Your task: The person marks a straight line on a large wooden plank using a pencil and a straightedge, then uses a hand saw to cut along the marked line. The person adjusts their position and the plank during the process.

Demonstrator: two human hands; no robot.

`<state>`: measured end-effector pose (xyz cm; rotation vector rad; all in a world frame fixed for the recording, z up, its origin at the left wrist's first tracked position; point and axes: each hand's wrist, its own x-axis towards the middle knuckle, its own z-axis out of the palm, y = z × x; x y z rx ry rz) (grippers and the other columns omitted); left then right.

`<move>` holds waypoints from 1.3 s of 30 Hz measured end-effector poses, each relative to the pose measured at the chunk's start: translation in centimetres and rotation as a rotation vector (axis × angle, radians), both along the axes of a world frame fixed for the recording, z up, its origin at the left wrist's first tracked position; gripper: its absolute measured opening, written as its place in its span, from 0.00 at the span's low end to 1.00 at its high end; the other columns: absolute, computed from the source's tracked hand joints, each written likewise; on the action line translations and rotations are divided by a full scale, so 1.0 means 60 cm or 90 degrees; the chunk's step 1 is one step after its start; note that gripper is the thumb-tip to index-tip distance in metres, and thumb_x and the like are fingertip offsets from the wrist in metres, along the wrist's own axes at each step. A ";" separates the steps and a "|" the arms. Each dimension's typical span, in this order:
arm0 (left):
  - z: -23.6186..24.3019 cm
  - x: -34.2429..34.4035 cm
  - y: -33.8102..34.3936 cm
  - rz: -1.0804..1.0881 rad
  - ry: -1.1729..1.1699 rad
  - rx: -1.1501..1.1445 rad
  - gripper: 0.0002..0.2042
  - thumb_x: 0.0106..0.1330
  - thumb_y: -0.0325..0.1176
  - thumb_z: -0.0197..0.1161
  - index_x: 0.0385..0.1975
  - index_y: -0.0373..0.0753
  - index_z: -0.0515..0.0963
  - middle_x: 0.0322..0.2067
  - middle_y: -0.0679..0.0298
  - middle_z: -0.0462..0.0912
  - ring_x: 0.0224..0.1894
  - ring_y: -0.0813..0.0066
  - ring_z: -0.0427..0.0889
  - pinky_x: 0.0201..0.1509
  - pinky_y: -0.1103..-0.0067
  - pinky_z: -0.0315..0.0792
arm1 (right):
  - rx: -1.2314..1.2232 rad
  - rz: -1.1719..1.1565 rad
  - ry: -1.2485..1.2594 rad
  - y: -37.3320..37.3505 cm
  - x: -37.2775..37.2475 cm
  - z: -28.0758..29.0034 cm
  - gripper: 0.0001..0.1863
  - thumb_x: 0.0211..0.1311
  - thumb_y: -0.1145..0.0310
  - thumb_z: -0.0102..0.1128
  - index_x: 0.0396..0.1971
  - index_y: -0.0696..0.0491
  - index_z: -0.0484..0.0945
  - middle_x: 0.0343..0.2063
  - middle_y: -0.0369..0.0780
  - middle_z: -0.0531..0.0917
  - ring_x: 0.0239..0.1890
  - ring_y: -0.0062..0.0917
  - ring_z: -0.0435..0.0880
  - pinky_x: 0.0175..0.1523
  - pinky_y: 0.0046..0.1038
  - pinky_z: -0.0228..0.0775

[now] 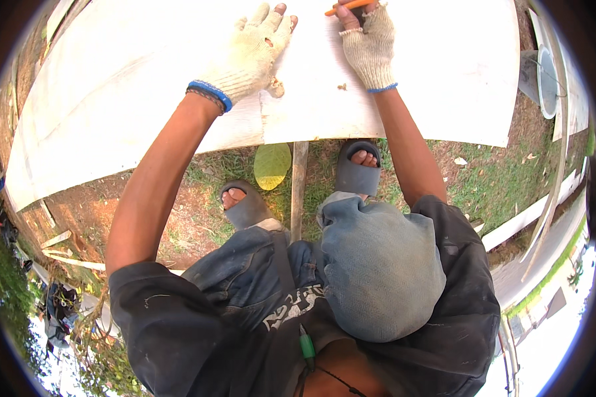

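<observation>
My left hand (248, 56), in a worn cream knit glove with a blue cuff, lies flat on a large white board (444, 86). Its fingers are stretched out, and bare fingertips poke through the glove. To the right, my right hand (369, 46) wears a matching glove with bare fingers. It grips a slim orange stick-like tool (351, 6) over the board. The picture's top edge cuts off part of that hand, and the tool's exact kind cannot be made out. A seam runs through the board's near part, between the hands.
Below the board's near edge, a wooden post (299, 188) stands between my sandalled feet. A yellow-green leaf (272, 165) lies beside it on the grass. On the right is a grey bucket (546, 83). Wood strips (73, 258) lie on the ground at left.
</observation>
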<state>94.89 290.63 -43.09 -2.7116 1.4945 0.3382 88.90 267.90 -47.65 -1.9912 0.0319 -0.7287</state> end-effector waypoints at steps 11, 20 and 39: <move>0.083 0.007 -0.019 -0.009 0.120 0.046 0.62 0.39 0.48 0.84 0.74 0.26 0.54 0.74 0.35 0.54 0.78 0.34 0.50 0.80 0.52 0.53 | 0.046 0.044 0.192 0.076 -0.259 0.035 0.07 0.63 0.78 0.68 0.36 0.51 0.79 0.38 0.37 0.86 0.41 0.33 0.86 0.46 0.32 0.77; 0.078 0.007 -0.014 -0.020 0.091 0.049 0.62 0.37 0.50 0.84 0.73 0.25 0.56 0.73 0.33 0.57 0.77 0.34 0.53 0.80 0.55 0.54 | 0.041 0.037 0.227 0.097 -0.244 0.039 0.05 0.68 0.78 0.65 0.38 0.57 0.77 0.36 0.41 0.87 0.38 0.27 0.89 0.46 0.30 0.81; 0.075 0.009 -0.015 -0.016 0.099 0.041 0.63 0.36 0.49 0.84 0.73 0.24 0.56 0.73 0.33 0.57 0.77 0.33 0.52 0.81 0.57 0.52 | 0.193 -0.064 0.267 0.111 -0.226 0.044 0.04 0.68 0.69 0.68 0.35 0.52 0.83 0.35 0.37 0.87 0.34 0.26 0.86 0.41 0.29 0.77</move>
